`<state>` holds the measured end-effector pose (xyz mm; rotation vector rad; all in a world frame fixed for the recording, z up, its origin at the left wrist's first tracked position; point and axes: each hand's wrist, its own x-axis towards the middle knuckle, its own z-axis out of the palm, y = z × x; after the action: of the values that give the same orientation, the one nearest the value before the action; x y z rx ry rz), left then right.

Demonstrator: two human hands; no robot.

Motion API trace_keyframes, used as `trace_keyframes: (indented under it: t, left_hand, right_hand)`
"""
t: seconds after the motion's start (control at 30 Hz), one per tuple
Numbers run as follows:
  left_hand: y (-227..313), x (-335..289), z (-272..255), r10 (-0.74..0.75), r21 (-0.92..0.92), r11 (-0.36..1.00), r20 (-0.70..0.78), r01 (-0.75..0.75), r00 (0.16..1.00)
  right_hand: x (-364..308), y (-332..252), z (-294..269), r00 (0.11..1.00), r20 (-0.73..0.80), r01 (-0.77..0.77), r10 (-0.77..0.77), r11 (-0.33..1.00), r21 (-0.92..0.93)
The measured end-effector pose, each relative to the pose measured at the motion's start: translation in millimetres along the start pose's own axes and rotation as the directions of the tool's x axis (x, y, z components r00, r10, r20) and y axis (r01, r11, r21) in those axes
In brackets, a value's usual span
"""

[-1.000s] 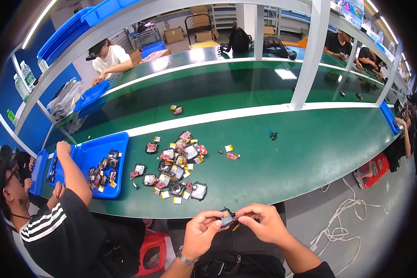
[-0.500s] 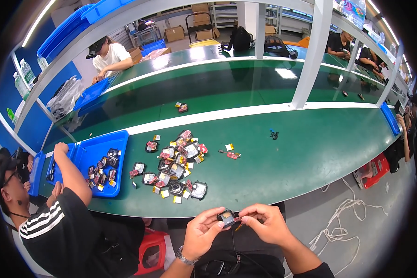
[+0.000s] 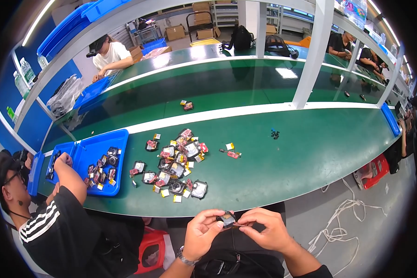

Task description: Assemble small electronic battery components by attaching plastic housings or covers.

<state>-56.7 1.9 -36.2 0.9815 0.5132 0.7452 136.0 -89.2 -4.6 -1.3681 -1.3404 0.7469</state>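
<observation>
Left hand: your left hand (image 3: 204, 233) is closed in a pinch on the small dark module (image 3: 226, 219), thumb on top.
Right hand: your right hand (image 3: 267, 228) pinches the same module from its 3 o'clock side, fingers curled narrow; both hands touch it.
Module position: you hold it just off the near edge of the table (image 3: 310, 157), at 6 o'clock from the parts pile (image 3: 175, 164).
Parts pile: small square modules with red, yellow and black pieces lie loose on the green surface at 12 o'clock from your hands.
Yellow tags: small square yellow labels sit among the pile; one lies apart beside a red piece (image 3: 233, 154) at 3 o'clock of the pile.
Blue bin: the blue bin (image 3: 99, 148) stands at 9 o'clock of the pile and holds more dark parts.
Neighbour: a person in a black striped sleeve (image 3: 44, 222) at your 9 o'clock reaches one hand to the bin rim.
Cartons: brown cardboard boxes (image 3: 175, 32) stand on the floor at 12 o'clock, far behind the second table.
Change since earlier frame: your hands remain joined on the module in the same place; the pile and the bin have not shifted.
</observation>
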Motion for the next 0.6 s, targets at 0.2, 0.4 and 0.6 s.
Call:
trace_keyframes:
  t: [0.2,0.4,0.6]
  left_hand:
    - [9.9,-5.4,-1.0,-0.01,0.031,0.999,0.021,0.009,1.0]
    - [11.0,-9.2,-11.5,-0.225,0.181,0.957,-0.03,0.227,0.974]
    - [2.7,-16.0,-17.8,-0.286,-0.145,0.947,0.028,0.287,0.958]
  right_hand:
    - [7.2,-3.2,-5.1,0.998,0.062,0.021,-0.021,1.0,0.008]
    - [13.4,-2.3,-6.1,0.997,0.076,-0.001,0.004,1.0,-0.029]
    - [35.1,-0.9,-9.1,0.982,0.16,-0.106,0.103,0.994,0.01]
